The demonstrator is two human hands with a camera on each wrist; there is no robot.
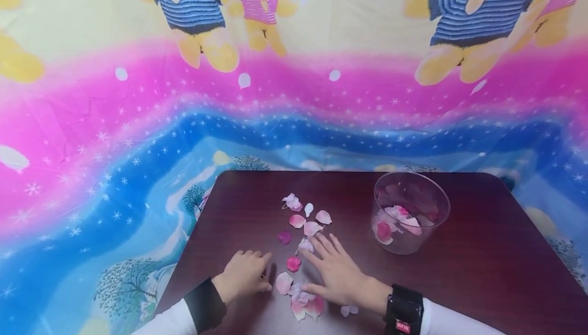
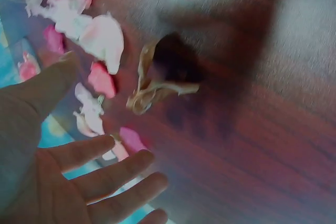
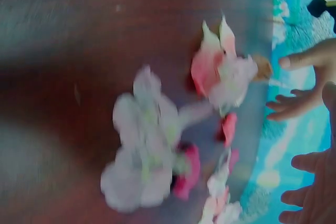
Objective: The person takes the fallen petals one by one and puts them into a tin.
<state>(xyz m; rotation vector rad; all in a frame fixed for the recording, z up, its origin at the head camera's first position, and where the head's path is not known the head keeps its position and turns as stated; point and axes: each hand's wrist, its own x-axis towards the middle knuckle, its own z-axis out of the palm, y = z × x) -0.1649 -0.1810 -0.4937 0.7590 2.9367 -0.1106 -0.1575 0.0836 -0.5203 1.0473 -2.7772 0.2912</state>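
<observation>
My left hand (image 1: 243, 275) hovers over the near left of the dark table, fingers relaxed and slightly spread, holding nothing. Below its palm in the left wrist view lies a curled brown, dried-looking piece (image 2: 152, 85) with a dark hollow. My right hand (image 1: 337, 272) is spread flat above the loose petals, its fingertips overlapping a pale flower (image 1: 305, 245). Between the hands lie a red petal (image 1: 293, 263), a pale pink petal (image 1: 284, 283) and a cluster of pink petals (image 1: 314, 305). A blurred pale blossom (image 3: 144, 150) with a magenta petal (image 3: 188, 171) shows large in the right wrist view.
A clear round tub (image 1: 411, 238) with pink and white petals inside stands at the right of the table (image 1: 482, 253). Farther back are a pale flower (image 1: 292, 202), a magenta petal (image 1: 284, 237) and several pink petals. A printed cloth (image 1: 298, 90) hangs behind the table.
</observation>
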